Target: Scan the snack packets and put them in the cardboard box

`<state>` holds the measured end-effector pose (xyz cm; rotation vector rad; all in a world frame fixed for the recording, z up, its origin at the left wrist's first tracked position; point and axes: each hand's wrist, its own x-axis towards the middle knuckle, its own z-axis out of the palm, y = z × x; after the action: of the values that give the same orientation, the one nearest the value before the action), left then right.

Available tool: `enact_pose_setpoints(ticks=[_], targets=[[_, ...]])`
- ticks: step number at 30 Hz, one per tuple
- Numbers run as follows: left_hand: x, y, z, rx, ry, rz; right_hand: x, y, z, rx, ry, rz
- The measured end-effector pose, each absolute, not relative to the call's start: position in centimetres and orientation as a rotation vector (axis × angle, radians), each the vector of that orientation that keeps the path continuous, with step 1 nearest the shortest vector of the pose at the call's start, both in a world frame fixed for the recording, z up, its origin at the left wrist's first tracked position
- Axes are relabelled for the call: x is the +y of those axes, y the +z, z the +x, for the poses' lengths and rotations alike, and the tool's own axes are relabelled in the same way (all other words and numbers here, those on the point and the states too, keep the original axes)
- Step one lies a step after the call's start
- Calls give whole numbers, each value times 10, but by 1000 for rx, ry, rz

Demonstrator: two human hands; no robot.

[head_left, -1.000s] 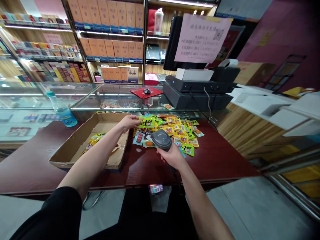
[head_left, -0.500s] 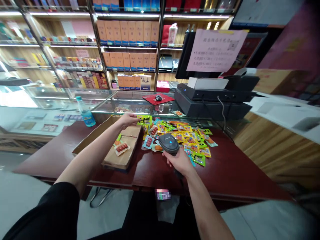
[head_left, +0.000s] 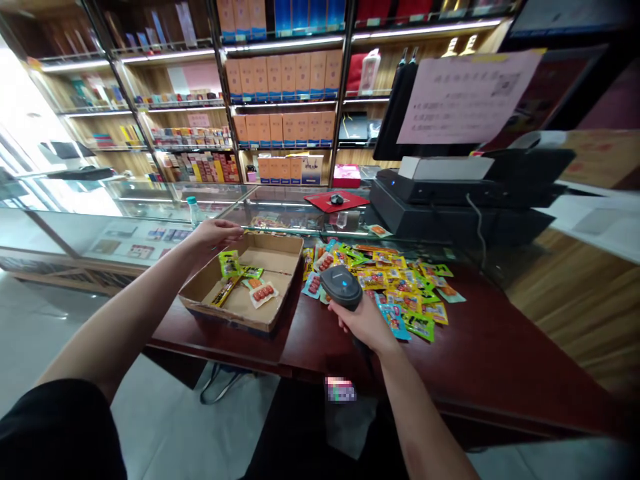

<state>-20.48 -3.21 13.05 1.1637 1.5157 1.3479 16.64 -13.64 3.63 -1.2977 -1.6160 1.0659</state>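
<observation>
My left hand (head_left: 217,235) hovers over the back left edge of the cardboard box (head_left: 239,319), fingers apart and nothing held. Just below it, a green packet (head_left: 229,264) is over the box's left part. Inside the box lie a sausage packet (head_left: 263,292), another green packet (head_left: 251,271) and a narrow yellow packet (head_left: 225,292). My right hand (head_left: 364,319) is wrapped around the handle of a dark barcode scanner (head_left: 341,287), whose head points away from me. Beyond and right of the scanner spreads a pile of small snack packets (head_left: 395,280).
A bottle (head_left: 193,208) stands behind my left hand. On the glass counter (head_left: 280,200) are a red mat (head_left: 320,201) with a mouse (head_left: 337,199) and a monitor bearing a pink paper (head_left: 465,100). Black cash-register equipment (head_left: 440,217) sits at the right. Shelves with boxes (head_left: 283,77) line the back.
My left hand has moved left from the pile to above the box and let go of the green packet. The view has shifted, showing more of the box. My right hand still holds the scanner.
</observation>
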Motion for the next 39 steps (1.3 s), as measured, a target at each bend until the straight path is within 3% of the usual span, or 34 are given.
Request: enact_pose_setpoints(ticks=[21,39], targets=[[0,56,84,1039,549,1657,-178,21,296,-1276,739,-1680],[-64,16,172,1325,-46,2667,-195,-2,325,-1249,697,-1682]])
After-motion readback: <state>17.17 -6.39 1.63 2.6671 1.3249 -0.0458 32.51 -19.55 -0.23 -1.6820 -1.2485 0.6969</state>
